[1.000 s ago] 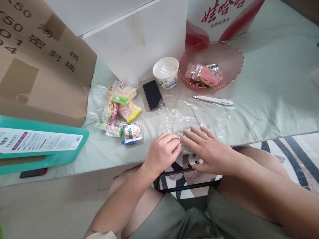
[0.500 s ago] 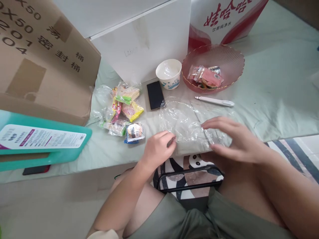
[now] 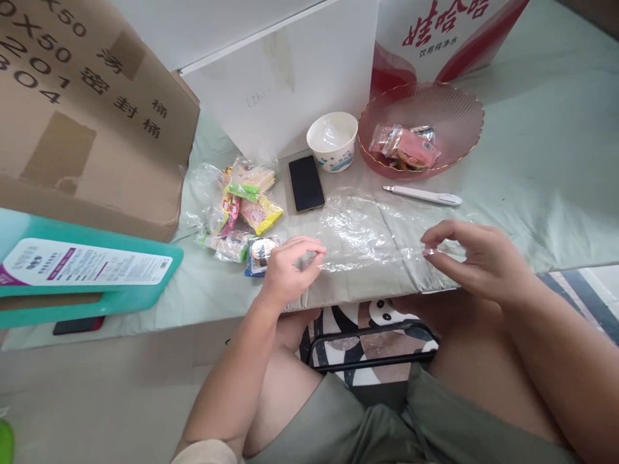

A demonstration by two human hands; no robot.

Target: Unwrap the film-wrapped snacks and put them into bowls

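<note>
A clear plastic bag (image 3: 360,229) lies spread on the cloth-covered table, its near edge drawn out between my hands. My left hand (image 3: 293,267) pinches its left corner between thumb and fingertips. At the opposite end, my right hand (image 3: 474,258) pinches the bag with thumb and forefinger. Just behind my left hand is a blue-wrapped snack (image 3: 261,252), partly covered by it. Further left lies a pile of wrapped snacks (image 3: 242,203), some inside thin clear plastic. Beyond the bag rests a white utility knife (image 3: 423,195).
A black phone (image 3: 306,183) and a paper bowl (image 3: 333,142) stand behind the bag. The pink glass bowl (image 3: 459,142) holds several packets. Boxes line the back, with a large cardboard box (image 3: 111,154) at left. A teal jug (image 3: 145,290) lies in front of it.
My right hand has moved right and closed on the plastic bag; it was open before. My left hand has shifted slightly left, and the bag's near edge is now stretched straighter.
</note>
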